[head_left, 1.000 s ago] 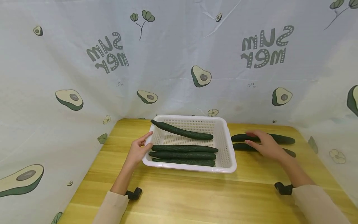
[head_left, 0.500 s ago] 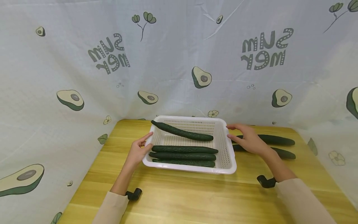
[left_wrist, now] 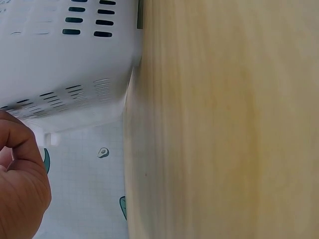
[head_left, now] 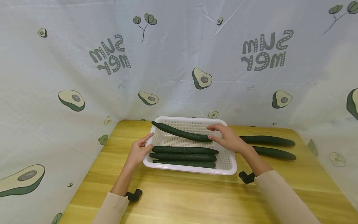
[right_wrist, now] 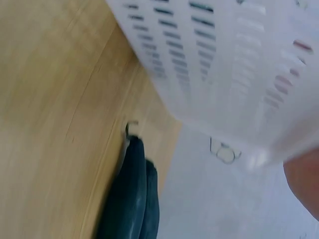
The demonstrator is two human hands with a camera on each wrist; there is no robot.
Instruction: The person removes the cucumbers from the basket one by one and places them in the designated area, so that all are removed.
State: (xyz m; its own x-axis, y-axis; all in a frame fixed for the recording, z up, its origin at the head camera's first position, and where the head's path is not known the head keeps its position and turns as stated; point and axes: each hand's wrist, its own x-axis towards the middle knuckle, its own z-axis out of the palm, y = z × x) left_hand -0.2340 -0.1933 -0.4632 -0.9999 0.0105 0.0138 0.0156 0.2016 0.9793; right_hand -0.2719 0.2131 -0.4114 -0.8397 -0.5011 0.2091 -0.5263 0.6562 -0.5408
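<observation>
"Basket (head_left: 190, 169) first: where did it stand?"

"On the wooden table (head_left: 181, 199). Three near cucumbers (head_left: 183, 156) lay side by side in its near half. One slanted cucumber (head_left: 181, 133) lay behind them, its left end propped on the rim at the far left corner."

"And the hands?"

"The left hand (head_left: 139, 151) pinched the left rim. The right hand (head_left: 230, 139) hung over the right end, thumb and fingers parted, with nothing gripped that I could see. Its thumb tip was right by the slanted cucumber's right end; whether it touched, I couldn't tell."

"What worried you?"

"That propped end, mainly. A leftward push could have slid it out over the rim, since nothing there blocked it. A pinch so close to the other tip could have let the long body swing or slip."

"And the two outer cucumbers (head_left: 268, 140)?"

"They lay on the table, just right of the basket. The right wrist crossed above their left ends, so a low pass might have knocked them rolling. A tug from the left hand could have skidded everything inside."
</observation>
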